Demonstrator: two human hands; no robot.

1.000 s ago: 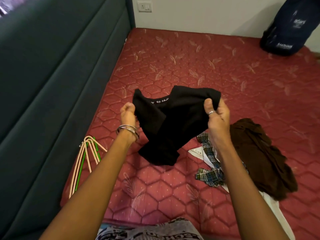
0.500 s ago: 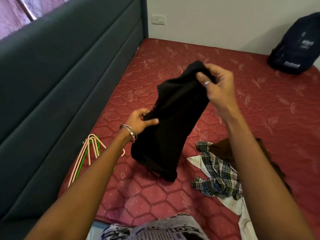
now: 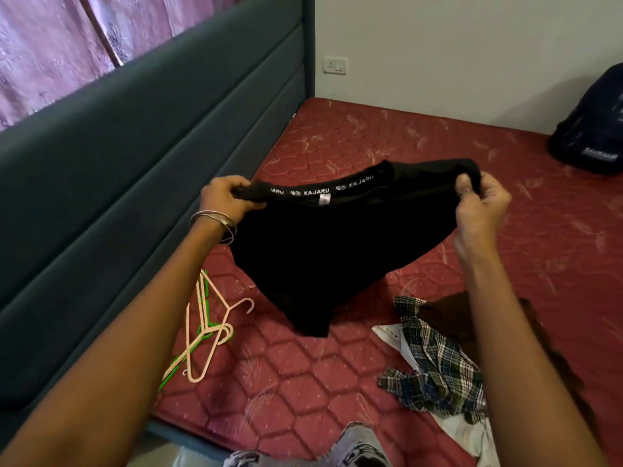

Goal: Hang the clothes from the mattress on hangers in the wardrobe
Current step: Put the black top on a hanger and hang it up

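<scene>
I hold a black garment (image 3: 323, 251) spread above the red mattress (image 3: 404, 139), its printed neckband facing me. My left hand (image 3: 227, 200) grips the left end of the neckband. My right hand (image 3: 478, 203) pinches the right end. The rest of the garment hangs down between my arms. On the mattress at the left lie several pink and green hangers (image 3: 205, 335). At the right lie a plaid shirt (image 3: 435, 369), a brown garment (image 3: 448, 318) and a white garment (image 3: 465, 429), partly hidden by my right arm.
A dark teal padded headboard (image 3: 135, 156) runs along the left of the mattress. A dark blue backpack (image 3: 593, 129) leans on the white wall at the far right. A pink curtain (image 3: 50, 38) hangs at the top left.
My hands have moved apart and levelled out. The black garment, which hung bunched from my raised right hand, is now stretched wide by its neckband. The view has tilted up.
</scene>
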